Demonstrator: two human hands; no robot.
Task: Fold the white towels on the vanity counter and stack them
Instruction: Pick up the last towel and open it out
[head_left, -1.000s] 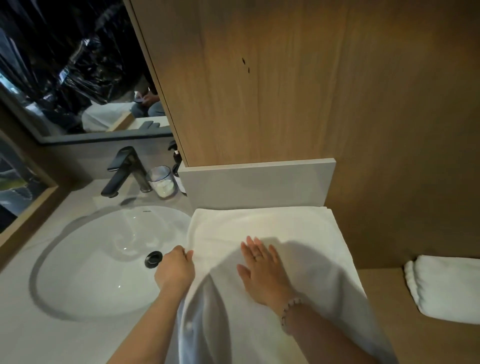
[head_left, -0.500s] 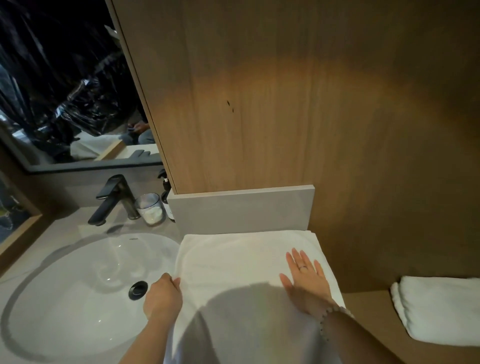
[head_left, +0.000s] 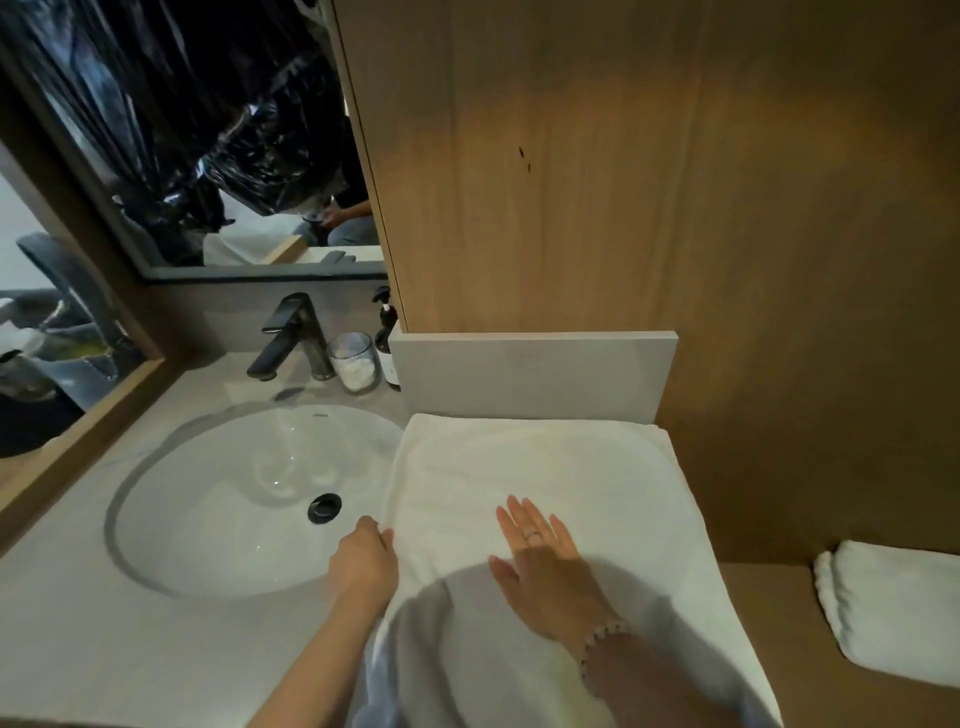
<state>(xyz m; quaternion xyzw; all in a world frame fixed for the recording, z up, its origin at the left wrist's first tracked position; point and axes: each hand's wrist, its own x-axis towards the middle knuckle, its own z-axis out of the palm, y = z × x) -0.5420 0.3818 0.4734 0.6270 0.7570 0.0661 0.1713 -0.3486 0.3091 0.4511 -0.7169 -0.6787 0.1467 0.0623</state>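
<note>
A large white towel (head_left: 561, 467) lies spread on the vanity counter (head_left: 78, 623) to the right of the sink, its near end hanging over the front edge. My left hand (head_left: 363, 564) pinches the towel's left edge beside the basin. My right hand (head_left: 545, 566) rests flat on the towel's middle, fingers spread, palm down. A folded white towel (head_left: 893, 613) sits on the lower wooden shelf at the far right.
A white oval sink (head_left: 249, 499) with a black drain fills the counter's left. Behind it stand a black faucet (head_left: 291, 338), a glass jar (head_left: 356, 364) and a dark pump bottle (head_left: 387, 338). A wood panel and grey backsplash (head_left: 530, 374) border the towel's far edge.
My right hand slid right across the towel, then back toward its middle. My left hand stayed gripping the left edge. The camera view shifted.
</note>
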